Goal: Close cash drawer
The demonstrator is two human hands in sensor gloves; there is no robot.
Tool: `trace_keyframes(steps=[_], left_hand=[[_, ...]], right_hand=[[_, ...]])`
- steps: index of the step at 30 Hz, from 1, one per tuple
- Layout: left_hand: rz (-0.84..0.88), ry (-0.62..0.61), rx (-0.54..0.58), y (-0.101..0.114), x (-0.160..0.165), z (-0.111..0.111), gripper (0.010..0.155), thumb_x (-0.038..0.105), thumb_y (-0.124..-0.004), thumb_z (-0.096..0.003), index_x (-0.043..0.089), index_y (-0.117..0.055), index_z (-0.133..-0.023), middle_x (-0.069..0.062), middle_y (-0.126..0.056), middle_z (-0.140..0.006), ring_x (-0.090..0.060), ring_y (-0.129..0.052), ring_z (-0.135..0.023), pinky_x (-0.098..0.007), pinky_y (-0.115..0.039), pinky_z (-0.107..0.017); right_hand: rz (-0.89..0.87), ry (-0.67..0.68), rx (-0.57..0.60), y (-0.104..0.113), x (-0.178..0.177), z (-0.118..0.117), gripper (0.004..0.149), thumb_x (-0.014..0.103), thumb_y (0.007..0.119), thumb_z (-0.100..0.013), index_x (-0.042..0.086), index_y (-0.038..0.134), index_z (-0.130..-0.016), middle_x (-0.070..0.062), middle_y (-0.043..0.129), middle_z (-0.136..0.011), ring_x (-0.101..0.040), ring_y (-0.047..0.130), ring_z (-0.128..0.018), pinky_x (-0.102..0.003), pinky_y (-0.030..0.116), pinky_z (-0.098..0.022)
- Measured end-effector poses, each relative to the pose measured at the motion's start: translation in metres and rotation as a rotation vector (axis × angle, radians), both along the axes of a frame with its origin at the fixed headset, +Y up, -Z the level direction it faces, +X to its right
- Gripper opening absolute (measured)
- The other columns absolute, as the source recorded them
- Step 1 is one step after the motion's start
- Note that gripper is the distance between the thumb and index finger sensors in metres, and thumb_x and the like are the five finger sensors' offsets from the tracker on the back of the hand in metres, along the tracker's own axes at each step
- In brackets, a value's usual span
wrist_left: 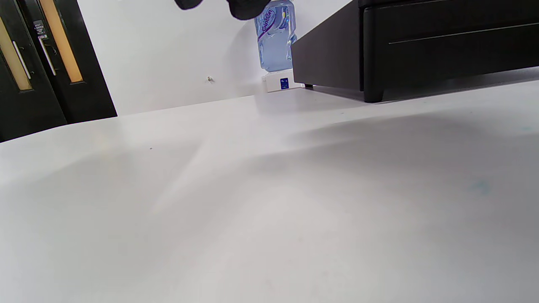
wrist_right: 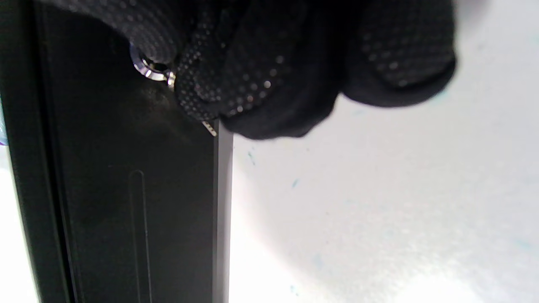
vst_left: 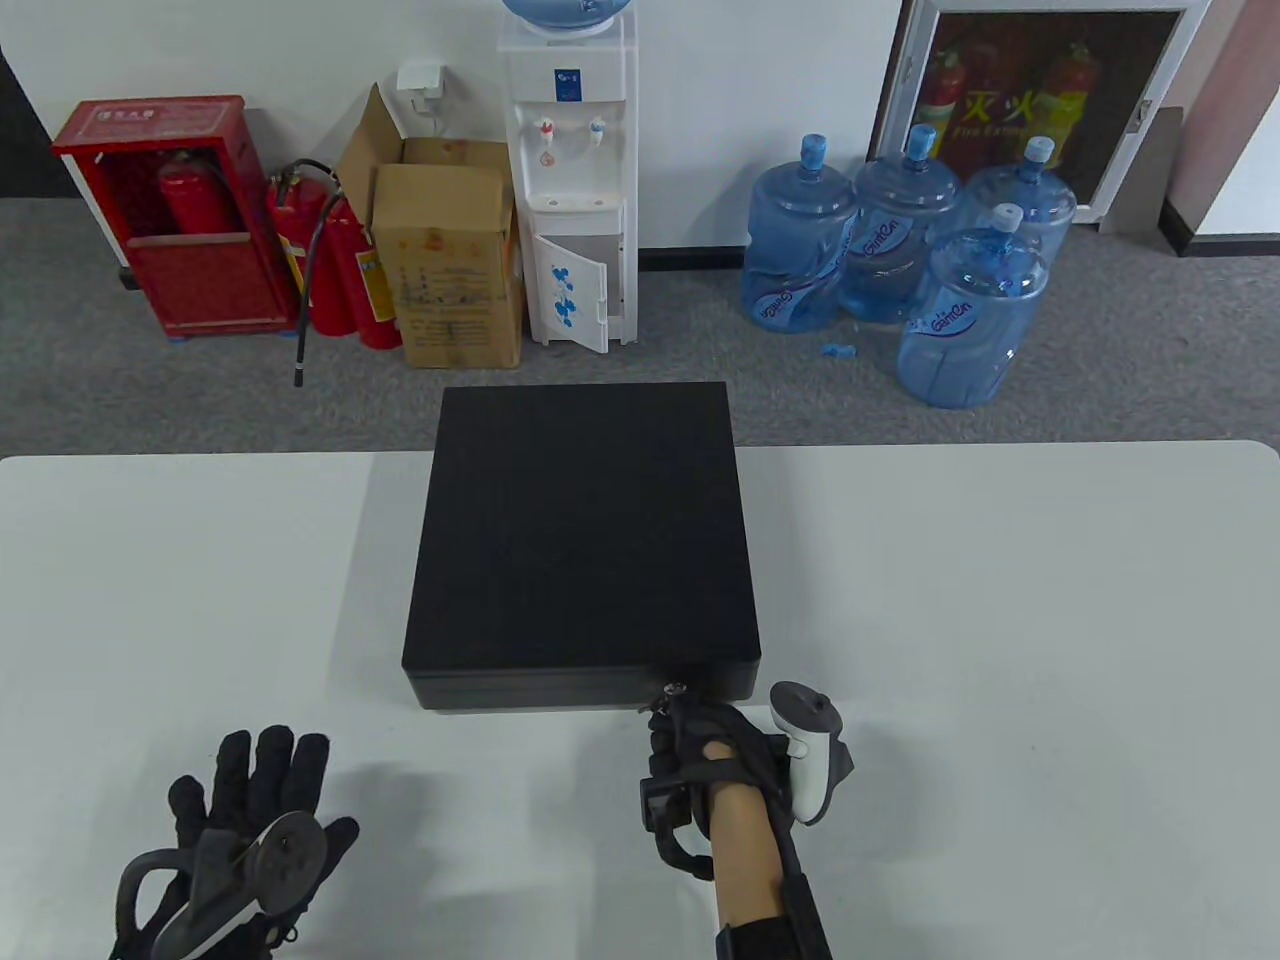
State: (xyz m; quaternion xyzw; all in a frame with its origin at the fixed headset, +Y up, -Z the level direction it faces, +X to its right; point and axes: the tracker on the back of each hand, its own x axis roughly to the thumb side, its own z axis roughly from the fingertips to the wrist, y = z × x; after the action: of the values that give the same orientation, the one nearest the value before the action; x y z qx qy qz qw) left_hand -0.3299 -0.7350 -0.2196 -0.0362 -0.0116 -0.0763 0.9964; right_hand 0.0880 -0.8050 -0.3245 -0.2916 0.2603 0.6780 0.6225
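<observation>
Black cash drawer (vst_left: 580,690) looks shut; right hand (vst_left: 705,745) pinches its key (wrist_right: 153,69) at 6 o'clock, left hand (vst_left: 255,815) flat, empty.

Far beyond both hands, on the floor behind the table, the blue water bottles (vst_left: 905,250) carry a label that reads "GumCn", most clear on the front bottle (vst_left: 968,318). Behind them, to the far right of the right hand, the wall cabinet (vst_left: 1050,100) shows two yellow Chinese signs "灭火" and below them small words like "Fire Extin...", the end hidden. In the left wrist view, the bottle (wrist_left: 276,35) on the dispenser has the same "GumCn" label.
</observation>
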Motion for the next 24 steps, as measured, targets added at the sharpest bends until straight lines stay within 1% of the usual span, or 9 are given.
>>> trace_keyframes(steps=[6, 11, 14, 20, 22, 23, 24], left_hand=[[-0.001, 0.008, 0.001, 0.000, -0.001, 0.000, 0.083, 0.070, -0.043, -0.0497, 0.031, -0.019, -0.118, -0.011, -0.030, -0.130, -0.045, -0.027, -0.120, -0.074, -0.033, -0.076], [0.002, 0.010, -0.002, 0.000, -0.001, 0.000, 0.083, 0.070, -0.043, -0.0496, 0.031, -0.019, -0.119, -0.011, -0.031, -0.130, -0.045, -0.028, -0.120, -0.074, -0.033, -0.076], [-0.011, -0.001, 0.003, 0.001, 0.001, -0.001, 0.083, 0.070, -0.043, -0.0496, 0.031, -0.019, -0.119, -0.011, -0.030, -0.131, -0.045, -0.028, -0.120, -0.074, -0.032, -0.076], [-0.005, -0.008, 0.001, 0.000, 0.002, -0.001, 0.083, 0.070, -0.043, -0.0497, 0.030, -0.019, -0.119, -0.011, -0.032, -0.130, -0.045, -0.028, -0.120, -0.074, -0.033, -0.076], [-0.006, -0.007, -0.002, 0.001, 0.002, -0.001, 0.083, 0.070, -0.043, -0.0497, 0.031, -0.019, -0.118, -0.011, -0.032, -0.130, -0.045, -0.028, -0.120, -0.074, -0.033, -0.076], [-0.005, -0.008, -0.001, 0.001, 0.002, -0.001, 0.083, 0.070, -0.043, -0.0496, 0.031, -0.019, -0.118, -0.011, -0.031, -0.130, -0.045, -0.028, -0.120, -0.074, -0.033, -0.076], [-0.003, -0.010, 0.000, 0.001, 0.003, -0.001, 0.083, 0.070, -0.043, -0.0497, 0.031, -0.019, -0.119, -0.011, -0.031, -0.130, -0.045, -0.028, -0.120, -0.074, -0.032, -0.076]], right_hand=[[0.024, 0.005, -0.016, 0.002, -0.001, 0.004, 0.043, 0.048, 0.065, -0.044, 0.026, 0.090, -0.072, 0.000, 0.097, -0.057, -0.008, 0.101, -0.025, -0.035, 0.090, -0.030], [0.009, 0.017, -0.030, 0.004, -0.003, 0.010, 0.044, 0.047, 0.065, -0.044, 0.024, 0.090, -0.073, 0.000, 0.097, -0.058, -0.009, 0.101, -0.025, -0.035, 0.090, -0.030], [0.012, 0.059, -0.049, 0.005, -0.008, 0.015, 0.045, 0.047, 0.066, -0.045, 0.022, 0.090, -0.074, -0.001, 0.097, -0.059, -0.009, 0.101, -0.027, -0.036, 0.090, -0.031], [0.061, 0.065, 0.013, 0.029, -0.018, 0.032, 0.045, 0.050, 0.073, -0.043, 0.025, 0.093, -0.074, -0.001, 0.099, -0.059, -0.011, 0.102, -0.028, -0.038, 0.090, -0.033], [0.113, 0.073, 0.060, 0.042, -0.016, 0.039, 0.045, 0.050, 0.075, -0.042, 0.026, 0.094, -0.074, 0.000, 0.099, -0.061, -0.012, 0.102, -0.032, -0.039, 0.090, -0.035], [0.132, 0.067, 0.064, 0.045, -0.015, 0.042, 0.044, 0.050, 0.077, -0.041, 0.026, 0.094, -0.074, 0.000, 0.098, -0.063, -0.013, 0.102, -0.034, -0.040, 0.089, -0.038], [0.169, 0.058, 0.101, 0.052, -0.014, 0.046, 0.044, 0.050, 0.078, -0.040, 0.026, 0.094, -0.074, -0.001, 0.098, -0.064, -0.014, 0.102, -0.037, -0.042, 0.089, -0.040]])
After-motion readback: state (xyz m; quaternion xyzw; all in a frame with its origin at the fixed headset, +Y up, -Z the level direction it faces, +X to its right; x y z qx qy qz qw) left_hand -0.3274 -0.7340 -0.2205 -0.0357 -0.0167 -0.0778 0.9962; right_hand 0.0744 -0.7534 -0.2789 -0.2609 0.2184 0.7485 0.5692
